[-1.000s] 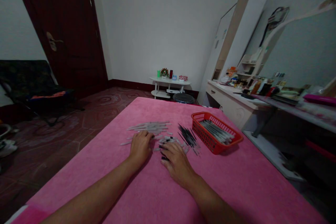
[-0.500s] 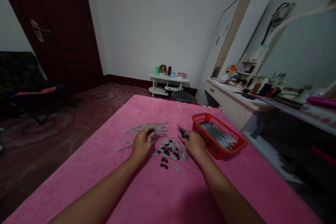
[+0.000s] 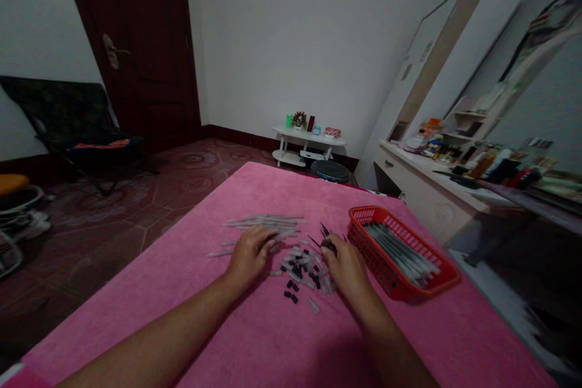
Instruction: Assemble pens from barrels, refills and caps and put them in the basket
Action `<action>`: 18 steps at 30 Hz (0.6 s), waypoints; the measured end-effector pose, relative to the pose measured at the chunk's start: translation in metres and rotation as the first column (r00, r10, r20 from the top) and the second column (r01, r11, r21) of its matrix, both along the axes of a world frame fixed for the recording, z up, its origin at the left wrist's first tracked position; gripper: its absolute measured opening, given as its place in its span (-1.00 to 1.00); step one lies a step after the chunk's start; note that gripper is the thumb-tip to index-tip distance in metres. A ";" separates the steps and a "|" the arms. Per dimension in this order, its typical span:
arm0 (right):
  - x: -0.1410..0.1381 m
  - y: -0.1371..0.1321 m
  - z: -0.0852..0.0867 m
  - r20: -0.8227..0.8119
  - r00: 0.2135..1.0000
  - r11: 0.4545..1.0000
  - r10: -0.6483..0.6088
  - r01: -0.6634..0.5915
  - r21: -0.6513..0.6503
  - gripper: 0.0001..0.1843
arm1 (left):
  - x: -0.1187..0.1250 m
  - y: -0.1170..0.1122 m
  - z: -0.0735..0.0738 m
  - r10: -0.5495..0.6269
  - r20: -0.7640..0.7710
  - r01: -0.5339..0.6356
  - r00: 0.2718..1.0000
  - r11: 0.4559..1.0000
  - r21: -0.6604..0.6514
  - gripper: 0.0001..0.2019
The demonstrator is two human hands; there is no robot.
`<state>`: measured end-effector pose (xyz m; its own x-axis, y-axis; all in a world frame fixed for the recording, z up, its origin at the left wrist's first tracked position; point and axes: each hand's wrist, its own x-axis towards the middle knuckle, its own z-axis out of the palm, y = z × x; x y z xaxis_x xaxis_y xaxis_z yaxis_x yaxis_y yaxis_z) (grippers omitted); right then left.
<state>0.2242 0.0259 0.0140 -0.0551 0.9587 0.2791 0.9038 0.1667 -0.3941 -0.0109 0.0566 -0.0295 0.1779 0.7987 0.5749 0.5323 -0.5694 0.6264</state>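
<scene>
My left hand (image 3: 249, 253) rests palm down on the pink cloth (image 3: 254, 327), fingers curled over the near end of a row of pale pen barrels (image 3: 268, 221). My right hand (image 3: 348, 267) lies over the black refills (image 3: 324, 233), fingers closed on one or more of them. Between the hands are scattered several small black and grey pen caps (image 3: 300, 270). Just right of my right hand stands a red basket (image 3: 400, 282) with assembled pens in it.
The pink cloth covers a table whose far edge is ahead. A dresser (image 3: 427, 194) with bottles stands to the right, a small white table (image 3: 307, 145) by the far wall, a dark chair (image 3: 77, 133) and door (image 3: 136, 48) to the left.
My right hand moved from the caps in the middle to the black refills beside the basket. My left hand stayed on the pen barrels. The view shifted slightly.
</scene>
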 end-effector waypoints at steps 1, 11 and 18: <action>-0.002 -0.002 0.005 -0.056 0.997 0.998 0.054 -0.053 0.022 -0.84 | 0.000 -0.001 0.000 -0.004 -0.008 0.004 1.000 1.000 0.014 -0.79; -0.009 -0.007 0.020 -0.139 0.978 0.973 0.159 -0.131 0.192 -0.78 | -0.001 -0.003 0.001 -0.014 -0.040 0.016 0.999 0.998 0.054 -0.81; -0.010 -0.011 0.024 -0.046 0.986 0.967 0.163 -0.150 0.205 -0.78 | 0.000 -0.003 0.000 -0.073 -0.085 0.079 0.994 0.995 0.069 -0.80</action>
